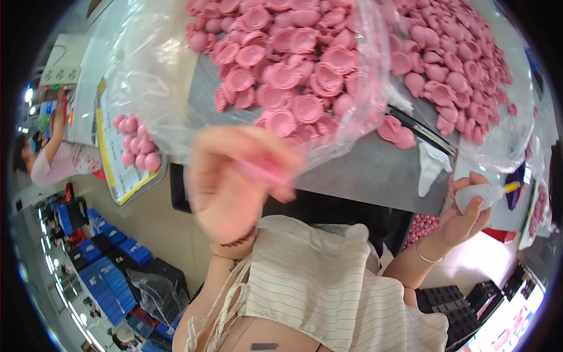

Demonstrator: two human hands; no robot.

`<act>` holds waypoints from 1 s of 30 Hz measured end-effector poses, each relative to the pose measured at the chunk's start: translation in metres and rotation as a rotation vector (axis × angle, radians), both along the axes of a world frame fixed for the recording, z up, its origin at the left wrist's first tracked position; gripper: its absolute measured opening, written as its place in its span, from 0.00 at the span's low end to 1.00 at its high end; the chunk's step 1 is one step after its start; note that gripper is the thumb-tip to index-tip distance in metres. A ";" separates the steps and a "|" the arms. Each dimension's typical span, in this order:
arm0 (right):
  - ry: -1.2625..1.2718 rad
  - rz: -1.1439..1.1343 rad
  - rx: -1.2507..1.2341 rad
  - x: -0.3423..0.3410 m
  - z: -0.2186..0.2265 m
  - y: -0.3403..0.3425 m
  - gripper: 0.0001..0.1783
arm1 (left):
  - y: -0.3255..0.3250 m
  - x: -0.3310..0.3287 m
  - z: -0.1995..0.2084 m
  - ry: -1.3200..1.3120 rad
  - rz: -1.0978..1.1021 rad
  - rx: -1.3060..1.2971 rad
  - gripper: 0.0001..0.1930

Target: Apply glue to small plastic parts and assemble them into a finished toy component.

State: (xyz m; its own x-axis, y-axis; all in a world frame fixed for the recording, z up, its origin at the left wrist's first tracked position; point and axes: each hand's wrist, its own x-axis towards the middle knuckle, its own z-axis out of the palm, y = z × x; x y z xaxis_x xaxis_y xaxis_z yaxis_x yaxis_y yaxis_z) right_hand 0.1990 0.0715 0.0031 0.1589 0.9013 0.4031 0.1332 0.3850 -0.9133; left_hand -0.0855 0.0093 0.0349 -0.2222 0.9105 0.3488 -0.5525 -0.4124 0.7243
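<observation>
My left hand [226, 176], smeared by motion, is raised over the table's near edge with its fingers closed around a pink piece [265, 171]; the piece's exact shape is blurred. At the right, my right hand [460, 220] grips a white translucent squeeze bottle [476, 196] with a yellow tip, tilted to the right. Beyond my left hand, a clear plastic bag [158, 76] lies open around a heap of pink hollow, cup-like pieces [284, 76]. Two more pink pieces [396, 132] lie on the grey tabletop [352, 176] beside a black-and-silver tool [421, 129].
A second heap of pink rounded pieces [451, 64] sits in clear plastic at the far right. White crumpled tissue [433, 167] lies near the right edge. At the left, a tray [120, 190] with yellow edging carries several pink pieces [138, 144]. Another person [56, 158] works farther left.
</observation>
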 end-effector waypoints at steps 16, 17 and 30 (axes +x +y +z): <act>0.314 0.151 0.370 -0.052 0.028 0.003 0.23 | 0.027 0.066 -0.017 -0.065 -0.348 -0.416 0.16; 0.243 0.164 0.387 -0.054 0.028 0.005 0.25 | 0.029 0.064 -0.019 -0.068 -0.361 -0.395 0.18; 0.046 0.207 0.376 -0.071 0.025 0.011 0.32 | 0.031 0.060 -0.028 -0.029 -0.463 -0.248 0.21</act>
